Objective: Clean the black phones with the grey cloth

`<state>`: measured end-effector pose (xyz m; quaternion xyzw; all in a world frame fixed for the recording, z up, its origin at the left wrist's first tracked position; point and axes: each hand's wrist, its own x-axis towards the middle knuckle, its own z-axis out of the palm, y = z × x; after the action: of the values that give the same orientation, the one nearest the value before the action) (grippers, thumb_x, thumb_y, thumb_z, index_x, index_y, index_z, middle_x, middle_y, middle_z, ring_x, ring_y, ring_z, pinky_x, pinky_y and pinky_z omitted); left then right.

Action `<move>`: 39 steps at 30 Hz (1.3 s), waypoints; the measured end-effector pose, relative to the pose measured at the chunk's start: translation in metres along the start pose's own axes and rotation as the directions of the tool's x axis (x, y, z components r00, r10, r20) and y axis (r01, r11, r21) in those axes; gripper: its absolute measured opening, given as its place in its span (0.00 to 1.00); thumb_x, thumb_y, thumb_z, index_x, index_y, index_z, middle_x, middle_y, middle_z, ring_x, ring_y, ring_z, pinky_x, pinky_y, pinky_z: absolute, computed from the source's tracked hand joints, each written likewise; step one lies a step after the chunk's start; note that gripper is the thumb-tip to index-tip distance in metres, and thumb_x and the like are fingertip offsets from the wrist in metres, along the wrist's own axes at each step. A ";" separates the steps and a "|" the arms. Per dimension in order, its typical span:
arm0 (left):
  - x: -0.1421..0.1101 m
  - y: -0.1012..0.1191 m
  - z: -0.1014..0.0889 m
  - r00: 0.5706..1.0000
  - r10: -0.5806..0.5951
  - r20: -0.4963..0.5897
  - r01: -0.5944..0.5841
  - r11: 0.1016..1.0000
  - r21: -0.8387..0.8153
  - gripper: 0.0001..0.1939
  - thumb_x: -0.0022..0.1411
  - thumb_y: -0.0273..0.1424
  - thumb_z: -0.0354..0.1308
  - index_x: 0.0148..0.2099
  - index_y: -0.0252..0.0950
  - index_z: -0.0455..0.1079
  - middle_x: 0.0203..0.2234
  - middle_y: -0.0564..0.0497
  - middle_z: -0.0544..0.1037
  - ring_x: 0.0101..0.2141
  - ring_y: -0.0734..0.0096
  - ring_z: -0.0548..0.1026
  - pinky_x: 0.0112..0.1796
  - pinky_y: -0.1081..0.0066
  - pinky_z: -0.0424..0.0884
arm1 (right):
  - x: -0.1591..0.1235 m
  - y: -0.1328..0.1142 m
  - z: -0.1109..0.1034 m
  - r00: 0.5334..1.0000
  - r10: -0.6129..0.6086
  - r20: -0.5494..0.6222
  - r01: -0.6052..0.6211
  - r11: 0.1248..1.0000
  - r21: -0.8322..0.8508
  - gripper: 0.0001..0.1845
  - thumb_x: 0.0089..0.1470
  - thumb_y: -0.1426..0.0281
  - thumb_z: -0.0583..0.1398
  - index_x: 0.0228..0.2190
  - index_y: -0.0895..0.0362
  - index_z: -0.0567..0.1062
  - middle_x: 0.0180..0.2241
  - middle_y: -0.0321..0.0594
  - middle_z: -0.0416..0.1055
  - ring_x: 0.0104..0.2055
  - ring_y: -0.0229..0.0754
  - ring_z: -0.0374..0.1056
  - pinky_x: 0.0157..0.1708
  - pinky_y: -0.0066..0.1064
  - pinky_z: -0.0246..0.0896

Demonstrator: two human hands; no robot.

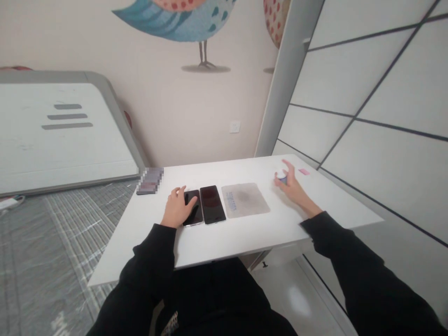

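Two black smartphones lie side by side on the white table. My left hand (177,207) is at the left phone (196,215), its thumb stretched over the dark screen and its other fingers apart near the phone's left edge. The right phone (213,204) lies untouched beside it. Right of the phones is a flat greyish, translucent sheet (247,200) with blue print along its left side. My right hand (291,184) grips a small container with a white top and bluish side (282,176) between thumb and fingers, with one finger raised. The container's exact kind is unclear.
A blurred-out dark object (150,181) lies at the table's far left corner. On the right, a small pink slip (304,171) rests near the edge. A wall with a socket (234,127) stands behind the table (217,242), and white panels (385,84) rise on the right.
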<state>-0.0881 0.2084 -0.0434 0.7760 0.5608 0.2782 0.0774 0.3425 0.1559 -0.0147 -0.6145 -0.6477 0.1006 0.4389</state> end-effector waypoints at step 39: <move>0.005 0.013 -0.028 0.997 -0.012 0.072 -0.010 0.956 0.294 0.27 0.63 0.33 0.58 0.62 0.26 0.69 0.53 0.28 0.71 0.59 0.36 0.66 0.60 0.43 0.63 | -0.009 0.017 0.089 0.996 0.046 -0.072 -0.058 0.983 -0.176 0.21 0.66 0.60 0.63 0.56 0.56 0.72 0.57 0.46 0.70 0.53 0.50 0.72 0.52 0.49 0.72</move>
<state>-0.0905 0.2032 -0.0126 0.7883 0.5930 0.1630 -0.0181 0.2913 0.1878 -0.0832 -0.6711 -0.6226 0.0331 0.4011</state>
